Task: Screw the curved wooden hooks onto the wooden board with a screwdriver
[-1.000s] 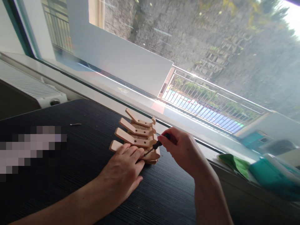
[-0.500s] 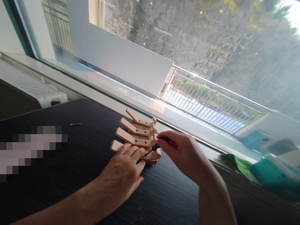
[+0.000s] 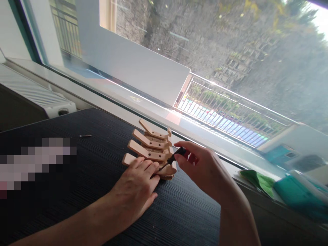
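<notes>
1. Table (image 3: 77, 212): dark, ribbed top, nearest to you. Both of your forearms cross it.
2. Left hand (image 3: 135, 191): palm down, fingers stretched out side by side. The fingertips press on the lowest slat of item 3. Nothing is clasped.
3. Wooden assembly (image 3: 150, 150): a stack of pale slats fanned out to the left and joined at their right ends. It stands on the table at mid-scene, near the table's far edge.
4. Screwdriver (image 3: 172, 159): small, with a dark handle. The shaft slants down and to the left, and the tip sits at the lowest slat, just beside your left fingertips.
5. Right hand (image 3: 202, 167): just right of the assembly. Thumb and fingertips pinch the screwdriver handle.
6. Step in hand, as judged: you are turning a fastener at the lowest slat. This calls for the tip seated square in the head, small twists from the fingertips, and firm downward pressure from the flat hand so the stack does not slide.
7. Small metal piece (image 3: 85, 136): lies on the table to the far left, well apart from the assembly. It may be a loose screw, but it is too small to tell.
8. Green cloth (image 3: 256, 180): far right, beside blurred teal items.
9. Radiator (image 3: 30, 94): far left, below the sill.
10. Railing (image 3: 230, 112): farthest, outside the window pane.
</notes>
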`<move>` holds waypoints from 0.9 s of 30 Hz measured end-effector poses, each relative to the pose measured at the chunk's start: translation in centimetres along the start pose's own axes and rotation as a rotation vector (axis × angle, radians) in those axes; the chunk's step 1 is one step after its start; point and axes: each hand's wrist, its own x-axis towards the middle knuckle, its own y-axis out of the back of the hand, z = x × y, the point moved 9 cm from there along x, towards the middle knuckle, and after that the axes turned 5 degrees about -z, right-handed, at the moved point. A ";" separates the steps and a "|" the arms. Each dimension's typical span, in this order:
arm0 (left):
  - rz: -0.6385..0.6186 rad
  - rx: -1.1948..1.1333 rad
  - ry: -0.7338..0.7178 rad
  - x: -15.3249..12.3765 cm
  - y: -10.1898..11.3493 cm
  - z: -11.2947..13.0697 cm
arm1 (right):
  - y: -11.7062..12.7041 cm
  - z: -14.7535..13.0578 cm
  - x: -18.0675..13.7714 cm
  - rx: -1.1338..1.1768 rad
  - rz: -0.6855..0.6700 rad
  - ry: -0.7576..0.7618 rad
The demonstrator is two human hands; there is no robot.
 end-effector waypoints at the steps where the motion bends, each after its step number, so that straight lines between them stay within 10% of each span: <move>1: 0.001 -0.011 -0.003 0.0 0.0 0.0 | 0.0 -0.2 -0.1 0.016 -0.013 0.018; 16: 0.033 0.045 -0.046 0.1 0.6 0.3 | -0.6 -1.5 1.0 -0.054 -0.020 -0.014; 27: 0.098 0.034 -0.061 -0.3 0.3 0.2 | -2.0 -4.8 2.5 -0.459 -0.463 0.183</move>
